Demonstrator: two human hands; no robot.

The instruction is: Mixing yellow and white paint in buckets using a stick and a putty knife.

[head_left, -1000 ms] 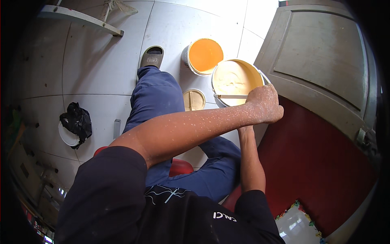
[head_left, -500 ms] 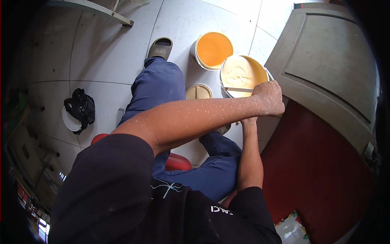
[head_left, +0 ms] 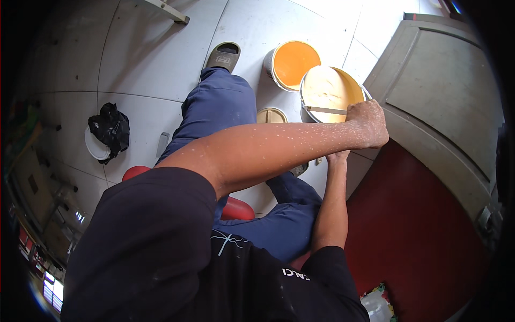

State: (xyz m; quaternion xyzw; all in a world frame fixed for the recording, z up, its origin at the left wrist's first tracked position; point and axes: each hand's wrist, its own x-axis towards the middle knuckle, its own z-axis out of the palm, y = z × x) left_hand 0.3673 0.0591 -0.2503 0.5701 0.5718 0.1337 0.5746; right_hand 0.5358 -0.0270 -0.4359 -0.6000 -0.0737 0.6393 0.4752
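Observation:
My left forearm crosses the view to the bucket of cream-coloured paste [head_left: 326,86]. My left hand [head_left: 366,124] is closed at its right rim, on the end of a flat strip [head_left: 320,109] lying across it. My right hand [head_left: 338,154] is beneath my left wrist, its fingers hidden by that arm; what it holds is not visible. An orange-coated bucket [head_left: 294,60] stands just behind and left of the cream one. A beige round lid or container [head_left: 271,115] is partly hidden behind my left forearm.
Tiled floor, with a black plastic bag [head_left: 110,129] over a white round item at left, a metal frame leg [head_left: 166,9] at top. A grey panelled door or board [head_left: 440,91] and red surface [head_left: 407,214] line the right. Red seat [head_left: 236,209] is beneath me.
The view has shifted, so the buckets and both hands appear higher and farther right. My left hand stays closed at the cream bucket's rim.

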